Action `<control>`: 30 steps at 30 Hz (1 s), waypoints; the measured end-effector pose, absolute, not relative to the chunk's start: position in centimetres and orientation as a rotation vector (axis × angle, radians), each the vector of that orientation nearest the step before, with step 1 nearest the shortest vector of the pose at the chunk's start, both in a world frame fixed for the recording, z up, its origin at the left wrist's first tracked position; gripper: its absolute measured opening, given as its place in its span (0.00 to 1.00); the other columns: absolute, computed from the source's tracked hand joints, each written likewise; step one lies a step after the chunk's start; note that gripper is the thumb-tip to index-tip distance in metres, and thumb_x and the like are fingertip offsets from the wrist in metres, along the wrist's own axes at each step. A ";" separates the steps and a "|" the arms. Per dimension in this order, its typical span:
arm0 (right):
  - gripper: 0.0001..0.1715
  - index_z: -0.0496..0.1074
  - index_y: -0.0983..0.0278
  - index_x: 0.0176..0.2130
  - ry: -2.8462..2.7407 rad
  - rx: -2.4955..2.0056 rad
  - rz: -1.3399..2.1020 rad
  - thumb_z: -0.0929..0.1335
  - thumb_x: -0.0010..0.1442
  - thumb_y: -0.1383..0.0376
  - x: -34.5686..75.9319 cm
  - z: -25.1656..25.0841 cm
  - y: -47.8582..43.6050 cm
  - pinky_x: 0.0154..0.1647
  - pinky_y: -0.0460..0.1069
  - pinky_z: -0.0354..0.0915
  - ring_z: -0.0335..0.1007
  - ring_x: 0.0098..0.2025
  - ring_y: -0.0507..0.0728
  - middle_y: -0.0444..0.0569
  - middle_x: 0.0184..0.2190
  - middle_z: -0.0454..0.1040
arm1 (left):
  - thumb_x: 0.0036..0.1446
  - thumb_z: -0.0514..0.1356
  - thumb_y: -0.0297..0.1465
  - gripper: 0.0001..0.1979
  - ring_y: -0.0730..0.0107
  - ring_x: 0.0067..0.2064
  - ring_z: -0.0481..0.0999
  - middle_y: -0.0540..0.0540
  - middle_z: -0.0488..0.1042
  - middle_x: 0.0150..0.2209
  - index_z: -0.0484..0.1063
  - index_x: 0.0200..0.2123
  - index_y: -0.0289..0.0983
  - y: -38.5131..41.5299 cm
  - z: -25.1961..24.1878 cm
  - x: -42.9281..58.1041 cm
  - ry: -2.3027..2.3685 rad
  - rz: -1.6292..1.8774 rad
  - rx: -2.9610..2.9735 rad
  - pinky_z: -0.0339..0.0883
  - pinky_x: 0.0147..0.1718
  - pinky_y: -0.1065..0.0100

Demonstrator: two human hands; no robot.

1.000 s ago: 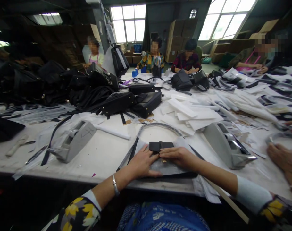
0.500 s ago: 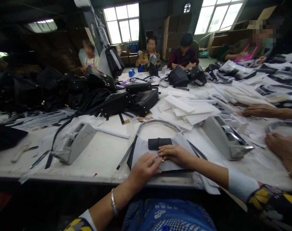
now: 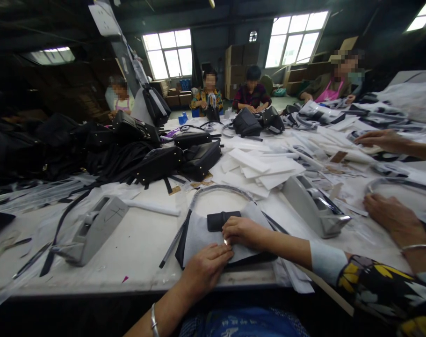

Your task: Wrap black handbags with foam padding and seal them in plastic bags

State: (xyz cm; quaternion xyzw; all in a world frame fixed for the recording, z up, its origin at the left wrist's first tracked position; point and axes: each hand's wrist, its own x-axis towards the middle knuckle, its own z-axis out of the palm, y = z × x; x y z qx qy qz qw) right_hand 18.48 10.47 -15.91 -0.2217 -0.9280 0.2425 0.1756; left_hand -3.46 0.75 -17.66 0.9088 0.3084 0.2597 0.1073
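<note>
A black handbag [image 3: 184, 248] lies on the worktable in front of me, its front covered by a thin white sheet [image 3: 195, 234]. A short black tab [image 3: 214, 222] lies across the sheet, and the plastic-wrapped handle [image 3: 220, 187] loops away from me. My left hand [image 3: 209, 267] rests on the bag's lower front, fingers flat and stretched out. My right hand [image 3: 246, 232] has bent fingers closed at a small shiny metal clasp [image 3: 226, 242] just below the tab. The fingertips partly hide it.
Grey tape dispensers [image 3: 93, 229] [image 3: 313, 208] stand on both sides of the bag. Beyond lie white sheets [image 3: 258, 164] and black bags [image 3: 160, 164]. A co-worker's hand [image 3: 391, 210] is at the right with another handle. Several people sit across the table.
My view has tilted up and turned right. The fingers of my right hand have drawn in around the clasp, and my left hand has slid lower on the bag.
</note>
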 end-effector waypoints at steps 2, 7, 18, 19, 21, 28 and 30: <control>0.06 0.78 0.64 0.35 -2.693 -0.641 0.645 0.69 0.63 0.68 18.0 -15.4 10.4 0.47 0.49 0.69 0.73 0.45 0.56 0.50 0.39 0.78 | 0.66 0.52 0.24 0.19 0.66 0.59 0.73 0.43 0.75 0.57 0.68 0.59 0.37 0.7 -17.7 -3.5 0.919 0.751 2.685 0.67 0.60 0.60; 0.04 0.78 0.64 0.37 -2.798 -0.769 0.546 0.70 0.61 0.68 17.3 -13.7 10.2 0.44 0.47 0.69 0.73 0.42 0.56 0.50 0.40 0.78 | 0.65 0.53 0.23 0.20 0.65 0.59 0.73 0.43 0.74 0.58 0.68 0.59 0.37 0.7 -17.8 -3.5 0.932 0.751 2.691 0.68 0.59 0.59; 0.29 0.63 0.72 0.62 -2.326 -1.869 0.050 0.66 0.65 0.62 23.9 -7.9 27.5 0.58 0.60 0.61 0.65 0.59 0.68 0.68 0.56 0.70 | 0.66 0.53 0.24 0.19 0.67 0.58 0.73 0.42 0.75 0.56 0.69 0.58 0.36 0.6 -17.5 -3.5 0.918 0.802 2.660 0.68 0.59 0.62; 0.28 0.65 0.73 0.60 -2.324 -1.924 0.035 0.66 0.64 0.64 24.5 -8.1 28.1 0.55 0.59 0.64 0.68 0.56 0.68 0.68 0.53 0.72 | 0.66 0.53 0.24 0.19 0.67 0.59 0.73 0.42 0.75 0.57 0.69 0.58 0.36 0.6 -17.5 -3.5 0.920 0.793 2.651 0.68 0.59 0.62; 0.22 0.69 0.73 0.56 -2.344 -1.970 -0.003 0.65 0.63 0.68 25.3 -8.3 28.5 0.50 0.57 0.66 0.73 0.51 0.67 0.67 0.48 0.75 | 0.66 0.53 0.24 0.19 0.67 0.59 0.73 0.43 0.74 0.57 0.69 0.58 0.37 0.6 -17.6 -3.5 0.928 0.783 2.630 0.67 0.60 0.62; 0.27 0.62 0.63 0.65 -2.390 -1.634 -0.121 0.58 0.69 0.66 24.3 -5.4 21.7 0.55 0.57 0.65 0.70 0.57 0.65 0.57 0.59 0.70 | 0.66 0.53 0.24 0.19 0.67 0.59 0.72 0.43 0.74 0.58 0.69 0.59 0.38 0.6 -17.8 -3.5 0.933 0.799 2.587 0.66 0.60 0.61; 0.25 0.66 0.60 0.63 -2.533 -1.309 0.215 0.58 0.70 0.63 23.3 -5.0 18.3 0.57 0.53 0.65 0.70 0.58 0.61 0.50 0.59 0.72 | 0.66 0.53 0.25 0.19 0.66 0.60 0.72 0.43 0.74 0.58 0.69 0.58 0.38 0.6 -17.8 -3.6 0.925 0.805 2.583 0.66 0.61 0.60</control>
